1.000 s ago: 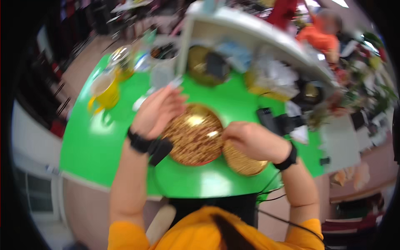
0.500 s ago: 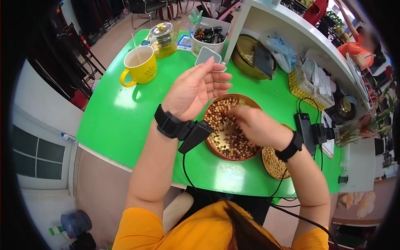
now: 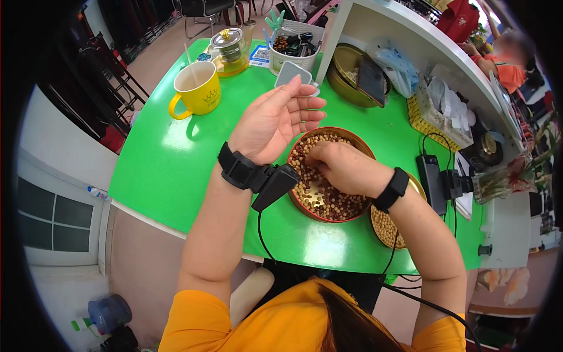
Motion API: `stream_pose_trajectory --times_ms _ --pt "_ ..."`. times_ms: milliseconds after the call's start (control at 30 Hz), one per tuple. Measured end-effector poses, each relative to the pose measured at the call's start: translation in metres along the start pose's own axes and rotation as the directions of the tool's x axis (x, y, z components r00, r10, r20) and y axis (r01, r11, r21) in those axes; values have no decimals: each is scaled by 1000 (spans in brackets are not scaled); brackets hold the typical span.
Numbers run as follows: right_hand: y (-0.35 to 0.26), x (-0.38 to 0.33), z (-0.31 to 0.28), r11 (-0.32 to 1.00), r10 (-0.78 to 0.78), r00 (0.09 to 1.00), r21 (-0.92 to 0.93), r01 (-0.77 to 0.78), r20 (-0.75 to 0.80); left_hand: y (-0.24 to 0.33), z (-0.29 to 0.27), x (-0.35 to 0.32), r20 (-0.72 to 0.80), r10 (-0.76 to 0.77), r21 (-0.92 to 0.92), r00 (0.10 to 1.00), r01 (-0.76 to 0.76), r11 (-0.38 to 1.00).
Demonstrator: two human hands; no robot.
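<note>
A round red-rimmed tin [image 3: 332, 220] stands before me, holding mixed pale and dark reddish-brown beans [image 3: 343, 206]. Its gold bottom shows through a gap among them. My right hand [image 3: 346, 167] reaches into the tin from the right, fingers bent down and drawn together at the beans; whatever is between the fingertips is hidden. My left hand [image 3: 275, 122] hovers by the tin's upper left edge, palm turned up, fingers spread and slightly curled, with nothing visible on the palm. A smaller gold tin of pale beans [image 3: 385, 227] sits partly under my right wrist.
On the green table [image 3: 158, 170] stand a yellow mug [image 3: 202, 98], a glass teapot [image 3: 230, 58] and a white basket [image 3: 299, 58]. A bowl with a phone [image 3: 370, 81] across it is behind the tin. Black devices [image 3: 433, 185] and cables lie right. Another person [image 3: 510, 73] is at far right.
My right hand has moved left within the tin, and its fingers are bent closer together among the beans. My left hand stays nearly where it was.
</note>
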State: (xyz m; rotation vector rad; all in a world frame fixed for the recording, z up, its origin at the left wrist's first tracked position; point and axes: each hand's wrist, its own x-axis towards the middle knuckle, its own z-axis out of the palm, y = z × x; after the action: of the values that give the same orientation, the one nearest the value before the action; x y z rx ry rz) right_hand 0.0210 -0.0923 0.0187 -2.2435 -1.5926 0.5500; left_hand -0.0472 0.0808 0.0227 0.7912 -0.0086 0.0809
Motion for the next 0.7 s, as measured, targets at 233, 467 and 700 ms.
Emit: stream_pose_trajectory --times_ms 233,467,700 --pt "-2 -5 1 999 33 999 30 -33 18 -2 2 0 -2 -5 1 1000 5 1000" --pt "-3 0 8 998 37 998 -56 -41 -57 -4 3 0 -22 -6 10 1000 6 1000" --pt "2 2 17 992 -50 986 -120 31 -157 -4 5 0 -12 -17 7 1000 17 1000"
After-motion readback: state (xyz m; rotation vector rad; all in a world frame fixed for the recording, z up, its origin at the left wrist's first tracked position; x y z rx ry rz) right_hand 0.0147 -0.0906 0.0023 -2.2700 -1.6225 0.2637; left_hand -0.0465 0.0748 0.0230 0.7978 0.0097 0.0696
